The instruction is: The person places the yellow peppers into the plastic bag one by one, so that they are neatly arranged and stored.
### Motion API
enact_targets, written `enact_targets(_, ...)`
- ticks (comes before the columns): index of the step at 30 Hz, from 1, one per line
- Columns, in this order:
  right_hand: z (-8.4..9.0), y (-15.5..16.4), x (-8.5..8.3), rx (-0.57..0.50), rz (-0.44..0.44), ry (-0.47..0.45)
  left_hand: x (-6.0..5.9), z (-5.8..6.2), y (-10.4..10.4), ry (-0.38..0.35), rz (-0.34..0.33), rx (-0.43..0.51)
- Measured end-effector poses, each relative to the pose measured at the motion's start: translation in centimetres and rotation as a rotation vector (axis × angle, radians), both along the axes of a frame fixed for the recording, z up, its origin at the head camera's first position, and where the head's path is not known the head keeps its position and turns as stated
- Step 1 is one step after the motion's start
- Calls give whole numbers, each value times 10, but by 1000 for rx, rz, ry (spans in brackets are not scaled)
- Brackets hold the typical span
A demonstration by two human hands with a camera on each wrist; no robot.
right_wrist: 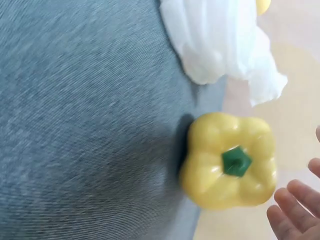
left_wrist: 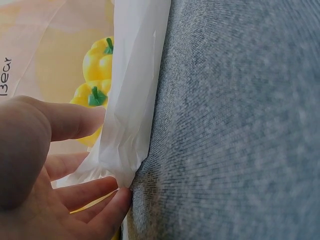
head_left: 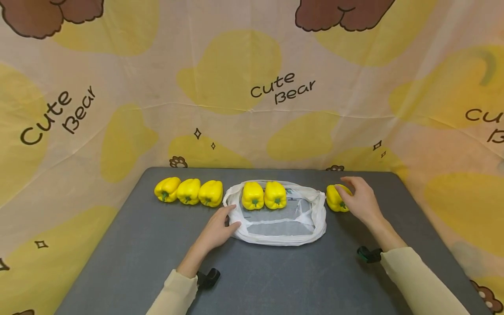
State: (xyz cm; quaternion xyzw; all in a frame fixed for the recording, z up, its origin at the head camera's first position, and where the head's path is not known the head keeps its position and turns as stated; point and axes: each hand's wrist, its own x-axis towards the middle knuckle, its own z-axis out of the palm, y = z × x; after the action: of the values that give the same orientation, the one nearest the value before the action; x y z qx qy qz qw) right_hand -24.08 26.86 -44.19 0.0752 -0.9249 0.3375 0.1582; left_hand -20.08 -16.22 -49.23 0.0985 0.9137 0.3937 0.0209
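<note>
A white plastic bag (head_left: 286, 239), its rim rolled back, lies spread on the table with two yellow bell peppers (head_left: 253, 195) side by side in its far part. My left hand (head_left: 215, 228) rests against the bag's left rim. In the left wrist view, the thumb and fingertips touch the white plastic (left_wrist: 131, 100), spread apart along it. To the right of the bag, a single yellow bell pepper (right_wrist: 227, 162) sits with its green stem toward the camera. My right hand (head_left: 363, 201) hovers over its right side, fingers apart, holding nothing; in the right wrist view the fingertips are just beside the pepper.
Three more yellow bell peppers (head_left: 189, 191) stand in a row left of the bag. The dark grey table (head_left: 275, 280) ends at a patterned cloth backdrop (head_left: 252, 87), which hangs behind it and along the sides.
</note>
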Motion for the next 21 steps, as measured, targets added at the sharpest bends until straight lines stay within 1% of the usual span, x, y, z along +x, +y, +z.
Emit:
enact_targets(6,-15,8,-3,-15,-2,-3,1,1,0,-2,-3,8)
enact_targets(10,-22,10,-5,-52,-15,-47,2,2,0,16,-14,5)
enact_targets(13,-26,11,-6,-77,-25,-84,2,1,-1,16,-13,5)
enact_targets(21,-35,17,-5,-83,-27,-168,1,1,0,12,-10,2)
